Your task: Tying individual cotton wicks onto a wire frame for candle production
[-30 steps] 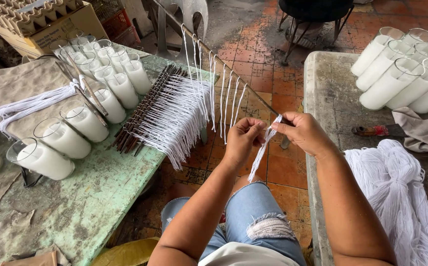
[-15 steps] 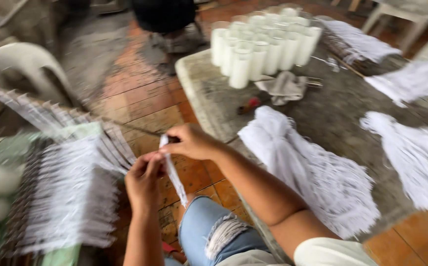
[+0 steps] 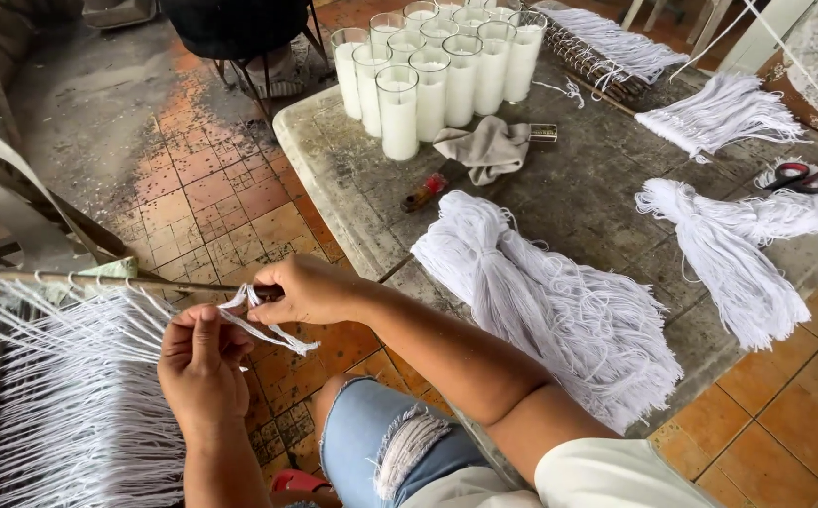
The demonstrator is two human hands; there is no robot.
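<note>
Pinching a short white wick string (image 3: 263, 325) between the fingers of the left hand (image 3: 204, 362), just under the thin rod (image 3: 98, 279). Gripping that rod's end with the right hand (image 3: 310, 290), fingers curled shut around it, string top tucked there. Likely handling light, limp, easily frayed; best taken near its ends. Lying near on the table (image 3: 606, 202): white wick bundles (image 3: 550, 301), glass candles (image 3: 428, 75).

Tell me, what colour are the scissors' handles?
Red and black, on the scissors at the table's far right, head view.
</note>
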